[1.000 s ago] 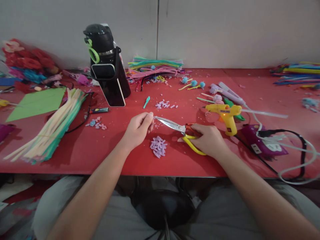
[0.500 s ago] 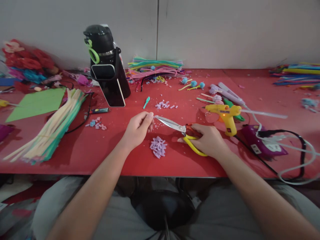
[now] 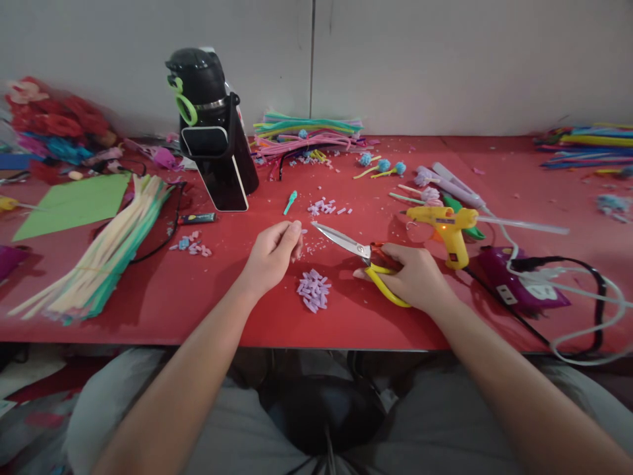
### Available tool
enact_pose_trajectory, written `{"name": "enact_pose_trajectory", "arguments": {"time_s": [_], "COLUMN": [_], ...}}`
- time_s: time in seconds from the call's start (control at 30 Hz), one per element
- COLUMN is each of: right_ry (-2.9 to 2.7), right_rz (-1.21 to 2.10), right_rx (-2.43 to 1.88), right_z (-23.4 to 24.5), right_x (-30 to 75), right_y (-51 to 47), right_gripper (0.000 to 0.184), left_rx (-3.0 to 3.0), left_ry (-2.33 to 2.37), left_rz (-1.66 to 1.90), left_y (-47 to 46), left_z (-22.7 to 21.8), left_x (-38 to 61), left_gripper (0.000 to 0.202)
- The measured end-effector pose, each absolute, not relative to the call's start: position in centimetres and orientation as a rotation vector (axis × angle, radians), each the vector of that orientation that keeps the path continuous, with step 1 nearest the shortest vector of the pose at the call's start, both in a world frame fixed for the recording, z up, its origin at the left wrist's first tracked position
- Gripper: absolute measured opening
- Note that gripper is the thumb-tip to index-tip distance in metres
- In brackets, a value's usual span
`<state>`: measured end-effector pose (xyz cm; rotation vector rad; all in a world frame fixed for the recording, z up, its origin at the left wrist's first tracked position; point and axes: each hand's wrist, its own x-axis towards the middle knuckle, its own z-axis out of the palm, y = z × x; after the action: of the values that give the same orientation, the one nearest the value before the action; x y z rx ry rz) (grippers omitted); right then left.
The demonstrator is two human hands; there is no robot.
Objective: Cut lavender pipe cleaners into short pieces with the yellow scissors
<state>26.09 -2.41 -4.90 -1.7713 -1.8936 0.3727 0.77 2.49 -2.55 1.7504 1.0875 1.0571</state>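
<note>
My right hand [image 3: 413, 277] grips the yellow handles of a pair of scissors [image 3: 353, 251], whose steel blades point left toward my left hand. My left hand [image 3: 271, 254] is closed in a pinch above the red table [image 3: 148, 303]; a tiny pale piece seems to sit at its fingertips, too small to name. Just below and between the hands lies a small pile of cut purple pieces [image 3: 313, 290]. A few loose crumbs lie near the blade tips.
A yellow glue gun [image 3: 445, 227] stands right of the scissors, with a purple power strip [image 3: 519, 284] and cables beyond. A black flask with a phone [image 3: 212, 142] stands at the back left. Pipe cleaner bundles [image 3: 99, 257], green paper [image 3: 74, 204] and more purple bits [image 3: 326, 208] lie around.
The scissors have drawn slightly right, so the blade tips are now a little apart from my left fingertips. My left hand has barely moved.
</note>
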Motion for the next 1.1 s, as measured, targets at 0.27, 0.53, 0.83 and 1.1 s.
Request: {"name": "enact_pose_trajectory", "arguments": {"time_s": [0.27, 0.53, 0.83, 1.1], "right_ry": [-1.898, -1.910, -1.906, -1.909], "right_rz": [0.412, 0.417, 0.394, 0.358], "right_rx": [-1.755, -1.764, -1.787, -1.774], "right_z": [-4.76, -4.71, -4.82, -5.17], "right_x": [25.97, 26.01, 25.95, 26.09], "right_y": [-2.64, -2.52, -2.42, -2.37], "right_gripper": [0.064, 0.063, 0.063, 0.061], "left_rx": [1.734, 1.719, 1.713, 1.689], "left_ry": [1.077, 1.074, 1.055, 1.044], "left_rz": [1.069, 1.071, 1.037, 1.025], "left_y": [2.43, 2.47, 2.42, 2.58], "left_z": [-2.52, -2.42, -2.29, -2.38], "left_x": [0.75, 0.81, 0.85, 0.88], "left_gripper": [0.042, 0.043, 0.041, 0.041]}}
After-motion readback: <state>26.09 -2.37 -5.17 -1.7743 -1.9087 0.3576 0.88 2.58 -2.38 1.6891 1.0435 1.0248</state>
